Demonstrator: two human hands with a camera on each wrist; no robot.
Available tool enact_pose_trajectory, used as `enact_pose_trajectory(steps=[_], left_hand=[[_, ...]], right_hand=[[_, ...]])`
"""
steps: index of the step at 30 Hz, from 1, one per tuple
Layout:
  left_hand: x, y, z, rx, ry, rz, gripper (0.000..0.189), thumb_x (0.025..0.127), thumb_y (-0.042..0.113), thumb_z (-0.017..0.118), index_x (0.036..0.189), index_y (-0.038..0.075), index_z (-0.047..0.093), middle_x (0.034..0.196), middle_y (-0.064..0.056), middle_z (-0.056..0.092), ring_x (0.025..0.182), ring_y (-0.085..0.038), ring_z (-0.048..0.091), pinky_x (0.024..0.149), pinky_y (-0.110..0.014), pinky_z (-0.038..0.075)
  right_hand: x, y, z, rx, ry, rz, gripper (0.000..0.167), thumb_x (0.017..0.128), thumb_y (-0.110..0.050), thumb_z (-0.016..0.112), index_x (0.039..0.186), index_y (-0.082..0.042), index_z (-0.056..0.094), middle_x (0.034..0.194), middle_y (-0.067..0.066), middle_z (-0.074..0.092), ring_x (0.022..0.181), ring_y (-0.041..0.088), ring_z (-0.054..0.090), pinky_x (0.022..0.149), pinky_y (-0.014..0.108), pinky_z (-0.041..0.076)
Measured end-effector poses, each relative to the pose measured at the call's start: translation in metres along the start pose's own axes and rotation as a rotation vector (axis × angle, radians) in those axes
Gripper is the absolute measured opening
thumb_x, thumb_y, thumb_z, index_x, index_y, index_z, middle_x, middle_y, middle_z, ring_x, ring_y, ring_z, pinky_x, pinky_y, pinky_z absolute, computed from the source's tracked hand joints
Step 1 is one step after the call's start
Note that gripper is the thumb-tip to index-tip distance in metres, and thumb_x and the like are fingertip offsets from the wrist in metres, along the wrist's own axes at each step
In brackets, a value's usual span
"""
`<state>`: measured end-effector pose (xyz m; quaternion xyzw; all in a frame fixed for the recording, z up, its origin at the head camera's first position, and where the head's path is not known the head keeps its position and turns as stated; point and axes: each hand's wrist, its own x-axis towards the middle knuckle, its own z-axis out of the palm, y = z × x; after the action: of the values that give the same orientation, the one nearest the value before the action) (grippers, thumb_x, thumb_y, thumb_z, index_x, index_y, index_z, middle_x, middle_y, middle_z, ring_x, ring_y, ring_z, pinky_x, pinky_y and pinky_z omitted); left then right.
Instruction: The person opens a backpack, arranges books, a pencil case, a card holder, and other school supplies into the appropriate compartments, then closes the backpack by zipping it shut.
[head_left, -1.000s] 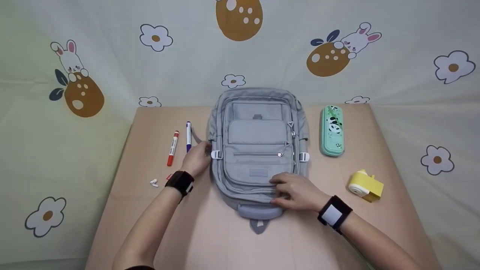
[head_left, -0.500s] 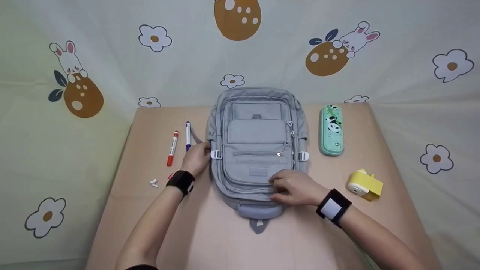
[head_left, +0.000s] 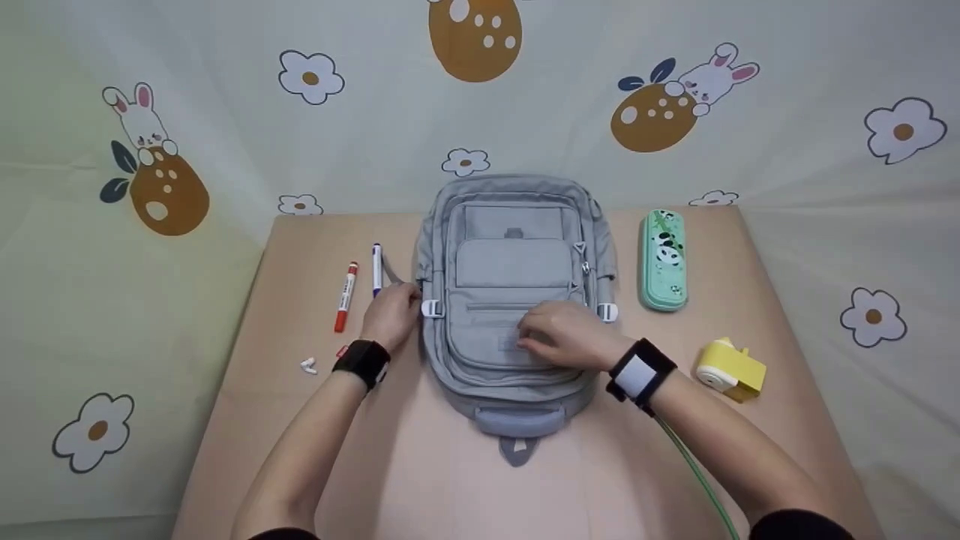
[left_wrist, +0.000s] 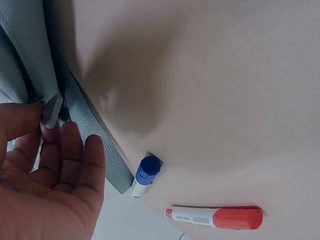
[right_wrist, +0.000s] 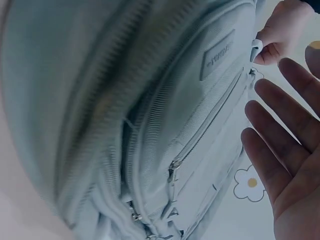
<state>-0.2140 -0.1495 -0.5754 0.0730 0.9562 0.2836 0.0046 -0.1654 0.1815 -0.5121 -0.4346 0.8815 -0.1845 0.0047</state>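
Note:
A grey backpack (head_left: 514,262) lies front side up on the table, with zipped pockets and a white buckle on each side. At its left edge my left hand (head_left: 388,316) pinches a small grey tab (left_wrist: 51,111) between thumb and forefinger, beside a woven strap (left_wrist: 92,117). My right hand (head_left: 574,335) is over the lower front pocket, near the label patch (right_wrist: 218,54). In the right wrist view its fingers (right_wrist: 272,150) are loosely extended with nothing in them. A blue-capped marker (left_wrist: 146,175) lies just beyond the left hand, partly covered by it in the head view.
A red marker (head_left: 346,297) and white earbuds (head_left: 308,366) lie at the left. A small red thing (head_left: 342,351) shows behind the left wristband. At the right are a green panda pencil case (head_left: 664,261) and a yellow-and-white object (head_left: 731,371). A patterned cloth hangs behind.
My right hand has let go of the backpack's lower edge and moved up and left over the front pocket. The left hand has stayed at the left side.

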Motion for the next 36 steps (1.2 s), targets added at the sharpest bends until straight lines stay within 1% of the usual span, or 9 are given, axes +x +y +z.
enact_pose_trajectory(steps=[6,14,18,21,25,28,31,36], left_hand=[[-0.001,0.000,0.002,-0.020,-0.027,-0.045,0.014,0.102,0.013,0.059,0.103,0.006,0.070,0.099,-0.010,0.070,0.087,-0.027,0.064,0.082,-0.045,0.052],[0.002,0.002,0.000,-0.051,-0.047,-0.028,0.014,0.096,0.011,0.066,0.104,0.004,0.074,0.101,-0.011,0.072,0.092,-0.028,0.066,0.086,-0.044,0.052],[0.002,0.001,0.000,-0.047,-0.045,-0.025,0.013,0.095,0.011,0.067,0.103,0.004,0.074,0.099,-0.011,0.071,0.092,-0.028,0.065,0.085,-0.045,0.052],[0.001,0.000,-0.001,-0.040,-0.032,-0.032,0.012,0.096,0.011,0.066,0.102,0.005,0.074,0.100,-0.011,0.070,0.093,-0.029,0.065,0.086,-0.045,0.052],[0.000,-0.001,-0.001,-0.031,-0.017,-0.031,0.012,0.095,0.010,0.066,0.102,0.005,0.075,0.101,-0.012,0.071,0.094,-0.030,0.066,0.086,-0.046,0.052],[0.001,-0.001,0.000,-0.014,-0.012,-0.017,0.011,0.095,0.009,0.066,0.102,0.004,0.074,0.101,-0.013,0.070,0.094,-0.031,0.066,0.086,-0.047,0.052],[0.000,-0.001,0.000,0.007,-0.008,-0.004,0.010,0.095,0.009,0.067,0.101,0.004,0.074,0.100,-0.013,0.070,0.095,-0.031,0.066,0.086,-0.048,0.052],[0.001,-0.001,0.000,0.000,-0.013,-0.017,0.014,0.097,0.012,0.067,0.105,0.004,0.075,0.103,-0.014,0.069,0.097,-0.031,0.065,0.088,-0.048,0.051]], right_hand=[[0.031,0.001,-0.002,-0.008,0.010,0.031,0.015,0.100,-0.026,0.068,0.107,-0.014,0.074,0.102,0.000,0.073,0.095,0.019,0.068,0.089,0.038,0.055],[0.069,0.002,-0.001,-0.004,0.003,0.062,0.018,0.100,-0.024,0.066,0.111,-0.013,0.074,0.106,0.002,0.074,0.102,0.021,0.068,0.095,0.039,0.053],[0.084,0.003,0.008,-0.046,0.013,0.062,0.021,0.100,-0.024,0.066,0.116,-0.012,0.073,0.112,0.004,0.073,0.108,0.024,0.067,0.098,0.040,0.051],[0.094,0.003,0.015,-0.084,0.006,0.048,0.026,0.099,-0.024,0.066,0.122,-0.011,0.071,0.121,0.007,0.070,0.117,0.027,0.063,0.105,0.042,0.047],[0.106,0.000,0.024,-0.116,-0.053,0.038,0.040,0.098,-0.026,0.067,0.134,-0.008,0.065,0.140,0.013,0.061,0.136,0.032,0.050,0.118,0.044,0.033],[0.114,-0.004,0.029,-0.129,-0.115,0.041,0.052,0.098,-0.032,0.067,0.142,-0.006,0.058,0.151,0.016,0.051,0.145,0.034,0.039,0.122,0.046,0.023],[0.122,-0.009,0.036,-0.122,-0.175,0.049,0.060,0.098,-0.035,0.066,0.148,-0.005,0.051,0.157,0.017,0.043,0.148,0.035,0.033,0.123,0.045,0.019],[0.131,-0.015,0.047,-0.112,-0.260,0.092,0.070,0.098,-0.037,0.064,0.156,-0.006,0.041,0.162,0.014,0.035,0.151,0.033,0.027,0.124,0.041,0.016]])
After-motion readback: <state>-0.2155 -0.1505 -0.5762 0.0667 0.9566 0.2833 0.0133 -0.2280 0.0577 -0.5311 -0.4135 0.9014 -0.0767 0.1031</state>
